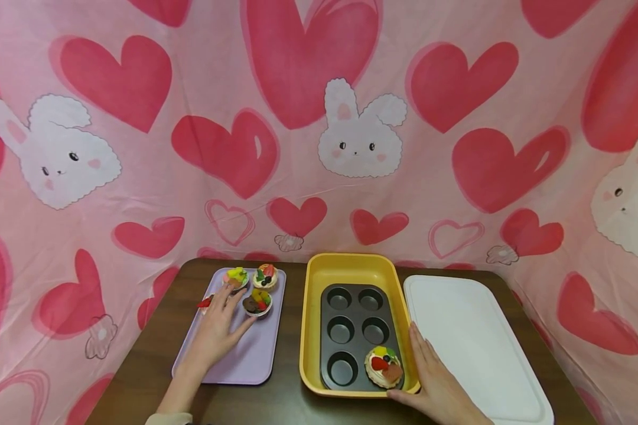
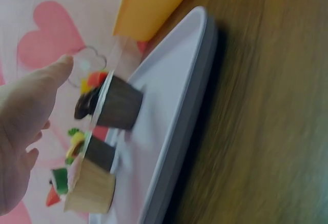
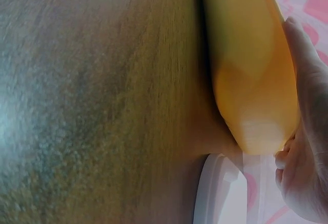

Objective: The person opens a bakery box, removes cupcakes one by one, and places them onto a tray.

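My left hand (image 1: 215, 330) reaches over the lilac tray (image 1: 244, 357), fingers spread above several toy cupcakes. Closest to its thumb is a chocolate-topped cupcake (image 1: 257, 303) in a dark cup, standing upright; the left wrist view shows the thumb (image 2: 59, 70) apart from it. Behind stand a yellow-topped cupcake (image 1: 237, 275) and a strawberry tart (image 1: 266, 275); another red-topped one (image 1: 205, 303) is partly hidden by the hand. My right hand (image 1: 438, 383) rests at the near right corner of a yellow bin (image 1: 303, 336), thumb at the front rim, fingers along the side.
Inside the bin lies a dark muffin pan (image 1: 357, 319) with six-style round wells in two columns; a fruit-topped tart (image 1: 384, 369) sits in its near right well. A white board (image 1: 473, 336) lies right of the bin. Brown table (image 1: 284, 407) beneath, patterned cloth (image 1: 298, 189) behind.
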### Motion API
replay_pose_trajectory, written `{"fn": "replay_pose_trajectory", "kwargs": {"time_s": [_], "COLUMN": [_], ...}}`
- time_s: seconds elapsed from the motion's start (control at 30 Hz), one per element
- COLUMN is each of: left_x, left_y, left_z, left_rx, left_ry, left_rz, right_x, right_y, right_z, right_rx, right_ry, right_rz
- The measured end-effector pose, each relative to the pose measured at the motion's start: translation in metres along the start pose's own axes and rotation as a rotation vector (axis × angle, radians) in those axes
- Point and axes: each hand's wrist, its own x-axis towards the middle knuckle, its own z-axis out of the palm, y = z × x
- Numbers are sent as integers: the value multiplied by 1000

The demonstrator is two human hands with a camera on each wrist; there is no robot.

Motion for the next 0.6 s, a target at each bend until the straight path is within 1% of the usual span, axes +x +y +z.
{"fn": "replay_pose_trajectory", "kwargs": {"time_s": [0.17, 0.3, 0.43, 0.5, 0.6], "left_x": [-2, -2, 0, 0, 2], "left_y": [13, 23, 35, 42, 55], "left_z": [7, 12, 15, 17, 22], "left_rx": [-27, -33, -55, -59, -64], "left_ry": [-25, -56, -73, -80, -115], "left_rz": [31, 47, 90, 119, 151], "right_x": [-2, -4, -4, -4, -4], "right_y": [-1, -2, -3, -4, -4], "right_z": [2, 4, 3, 3, 1], "right_rx": [11, -25, -68, -78, -78], "right_ry": [0, 43, 86, 91, 63], "right_rz": [25, 24, 17, 11, 26]}}
